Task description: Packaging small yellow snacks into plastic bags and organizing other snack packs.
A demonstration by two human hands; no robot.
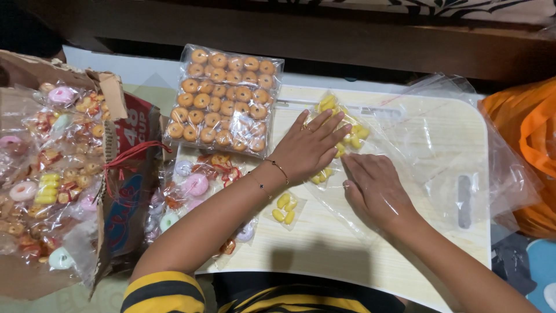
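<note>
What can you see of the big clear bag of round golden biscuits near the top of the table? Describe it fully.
The bag of round golden biscuits is a clear, glossy plastic packet, seemingly sealed, packed with small ring-shaped orange-brown biscuits in rough rows. It lies flat and slightly tilted, partly on the far left corner of the pale wooden lap table and partly beyond its edge. Its lower edge overlaps smaller packets of mixed sweets. The left hand lies just right of it; whether they touch is unclear.
</note>
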